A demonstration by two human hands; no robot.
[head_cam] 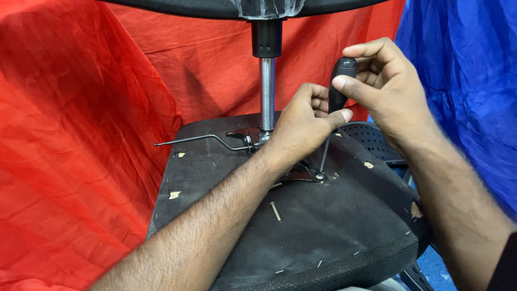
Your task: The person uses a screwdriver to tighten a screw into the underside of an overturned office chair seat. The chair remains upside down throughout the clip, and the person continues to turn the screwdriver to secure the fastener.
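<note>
An office chair lies upside down, its black fabric seat underside [323,237] facing me. A black-handled screwdriver [338,91] stands nearly upright, its tip on a screw [320,175] in the metal mounting plate [301,173]. My right hand [385,86] grips the top of the handle. My left hand [304,126] steadies the lower handle and shaft with thumb and fingers. A loose screw [275,210] lies on the fabric in front of the plate.
The chrome gas-lift column [267,91] rises from the plate to the chair base [258,7] at the top. A thin metal lever [202,139] sticks out to the left. Red cloth [81,134] hangs behind and left, blue cloth [468,81] at right.
</note>
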